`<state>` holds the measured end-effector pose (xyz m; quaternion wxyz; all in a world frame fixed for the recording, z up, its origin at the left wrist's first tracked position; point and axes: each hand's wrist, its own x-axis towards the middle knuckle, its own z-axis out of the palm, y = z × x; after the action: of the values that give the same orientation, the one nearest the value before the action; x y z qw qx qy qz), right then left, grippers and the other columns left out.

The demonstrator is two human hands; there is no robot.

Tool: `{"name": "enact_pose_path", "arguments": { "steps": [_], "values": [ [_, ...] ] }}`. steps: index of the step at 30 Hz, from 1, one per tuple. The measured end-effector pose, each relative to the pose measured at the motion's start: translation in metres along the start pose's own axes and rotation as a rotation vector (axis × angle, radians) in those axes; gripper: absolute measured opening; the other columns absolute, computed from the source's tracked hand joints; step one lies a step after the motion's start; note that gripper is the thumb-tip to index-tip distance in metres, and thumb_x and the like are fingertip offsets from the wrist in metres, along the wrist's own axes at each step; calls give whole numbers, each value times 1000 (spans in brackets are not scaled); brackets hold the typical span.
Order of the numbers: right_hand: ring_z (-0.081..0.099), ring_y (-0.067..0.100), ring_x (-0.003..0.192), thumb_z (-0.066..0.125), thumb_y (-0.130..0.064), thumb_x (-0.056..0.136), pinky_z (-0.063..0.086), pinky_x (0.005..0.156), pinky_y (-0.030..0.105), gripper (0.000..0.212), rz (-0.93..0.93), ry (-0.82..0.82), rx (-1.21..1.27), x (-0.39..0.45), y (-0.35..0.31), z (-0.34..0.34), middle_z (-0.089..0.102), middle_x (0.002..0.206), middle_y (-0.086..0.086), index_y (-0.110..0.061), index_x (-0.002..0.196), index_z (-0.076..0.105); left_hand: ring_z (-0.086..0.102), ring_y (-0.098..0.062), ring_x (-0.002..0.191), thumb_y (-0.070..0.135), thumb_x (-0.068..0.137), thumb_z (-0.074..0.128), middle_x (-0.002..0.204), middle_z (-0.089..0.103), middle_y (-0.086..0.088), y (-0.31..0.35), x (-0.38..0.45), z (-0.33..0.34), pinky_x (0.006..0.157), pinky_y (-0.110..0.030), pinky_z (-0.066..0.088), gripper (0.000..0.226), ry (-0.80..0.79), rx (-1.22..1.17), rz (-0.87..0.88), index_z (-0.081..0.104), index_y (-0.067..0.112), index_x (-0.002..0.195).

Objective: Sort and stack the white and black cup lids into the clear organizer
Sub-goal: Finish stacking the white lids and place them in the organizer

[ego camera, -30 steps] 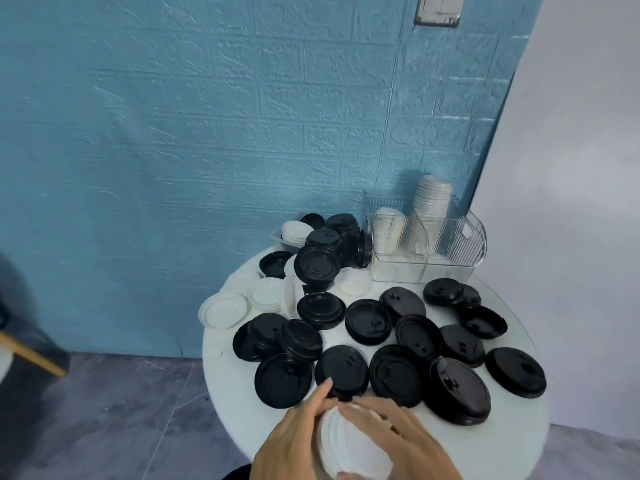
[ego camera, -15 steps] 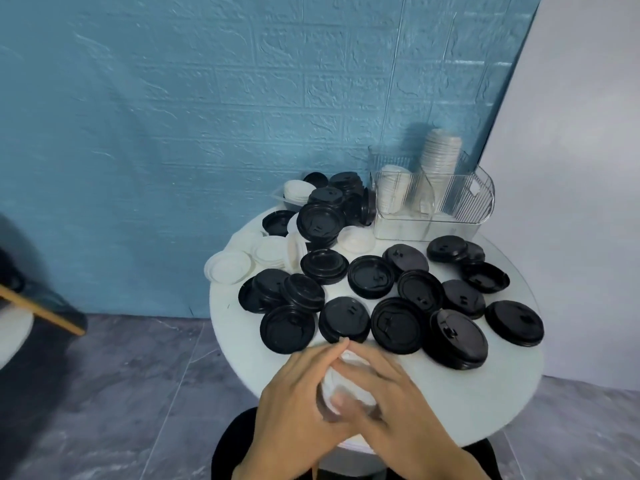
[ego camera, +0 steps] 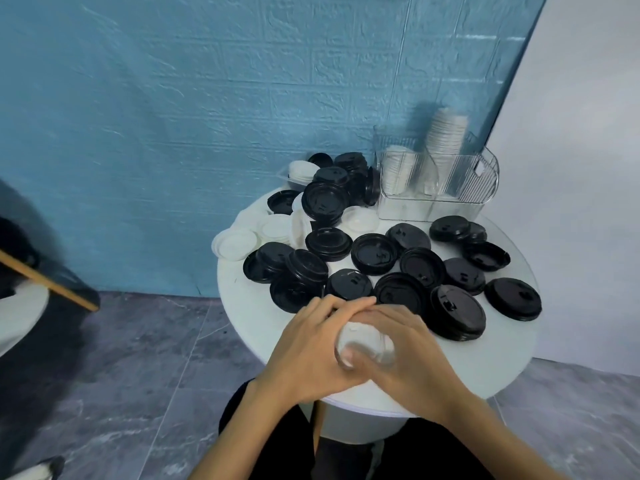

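Both hands meet over the near edge of the round white surface (ego camera: 502, 362); the left hand (ego camera: 308, 351) and the right hand (ego camera: 408, 362) curl around a small stack of white lids (ego camera: 363, 344), each grip closed on it, left fingers lying over the top and the right thumb pressed against its near side; motion blur hides how many lids the stack counts.

Black lids (ego camera: 457, 317) lie scattered across the middle of the surface, some overlapping, some rim up and some rim down; one large black lid (ego camera: 323, 202) leans tilted against a heap at the far left. Loose white lids (ego camera: 237, 244) sit at the far left edge, just beside that heap; 1 of them overhangs the rim slightly.

The clear organizer (ego camera: 460, 188) stands at the far right of the surface, against the blue brick-patterned wall (ego camera: 207, 116); it holds 2 stacks of white lids, a shorter stack (ego camera: 398, 171) in its left compartment and a taller stack (ego camera: 446, 133) rising above its rim further right. A smaller clear tray (ego camera: 287, 176) behind the heap holds a few white lids.

The floor (ego camera: 121, 375) below is grey marble-patterned tile.
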<state>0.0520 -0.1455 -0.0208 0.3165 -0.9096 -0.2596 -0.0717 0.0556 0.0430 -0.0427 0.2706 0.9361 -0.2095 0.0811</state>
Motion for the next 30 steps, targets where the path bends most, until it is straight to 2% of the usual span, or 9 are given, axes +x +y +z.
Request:
{"name": "enact_pose_path", "arguments": {
  "steps": [3, 5, 8, 10, 14, 18, 22, 30],
  "values": [
    [64, -3, 93, 67, -45, 88, 43, 79, 7, 9, 26, 90, 88, 22, -1, -29, 69, 94, -31, -39, 94, 71, 40, -1, 104, 70, 76, 70, 119, 46, 24, 4, 6, 1, 94, -20, 38, 79, -2, 10, -16, 38, 51, 145],
    [68, -3, 82, 69, -39, 88, 49, 74, 11, 7, 55, 142, 122, 50, 5, -47, 72, 86, -25, -33, 87, 73, 39, -1, 106, 69, 76, 71, 119, 44, 24, 4, 6, 4, 96, -20, 37, 69, 10, 3, -25, 48, 48, 137],
    [70, 4, 89, 69, -36, 90, 54, 85, 28, 13, 152, 171, 36, 110, 28, -57, 75, 93, -18, -28, 100, 75, 41, -3, 107, 65, 75, 75, 119, 45, 24, 1, 6, 6, 100, -21, 37, 64, 19, -32, -43, 56, 46, 133],
    [68, 11, 102, 66, -37, 93, 49, 90, 28, 25, 194, 129, -39, 150, 46, -55, 73, 110, -13, -24, 113, 73, 41, -2, 108, 66, 74, 77, 119, 44, 26, -2, 7, 6, 101, -21, 36, 65, 16, -64, -57, 55, 48, 132],
    [58, 25, 123, 61, -36, 93, 44, 99, 37, 41, 258, -74, -181, 206, 71, -38, 67, 132, 2, -17, 130, 65, 39, 0, 110, 68, 71, 77, 120, 43, 29, -4, 8, 8, 102, -19, 34, 67, 1, -102, -68, 53, 51, 132],
    [54, 32, 128, 60, -28, 89, 46, 100, 39, 53, 294, -248, -307, 230, 80, -23, 62, 139, 9, -19, 141, 57, 38, 1, 110, 70, 72, 75, 120, 41, 30, -6, 7, 8, 101, -17, 32, 68, -7, -84, -68, 51, 51, 133],
    [56, 31, 125, 62, -29, 86, 49, 101, 42, 56, 310, -347, -367, 240, 83, -11, 61, 137, 8, -23, 141, 55, 36, 2, 111, 73, 73, 71, 120, 38, 31, -7, 7, 9, 102, -18, 32, 68, -16, -79, -64, 49, 53, 134],
    [59, 32, 119, 72, -34, 86, 52, 99, 45, 51, 309, -282, -424, 247, 88, -6, 62, 131, 10, -20, 133, 61, 37, 0, 113, 73, 73, 70, 122, 40, 29, -6, 6, 9, 104, -19, 31, 68, -16, -82, -69, 50, 51, 134]
  ]
}}
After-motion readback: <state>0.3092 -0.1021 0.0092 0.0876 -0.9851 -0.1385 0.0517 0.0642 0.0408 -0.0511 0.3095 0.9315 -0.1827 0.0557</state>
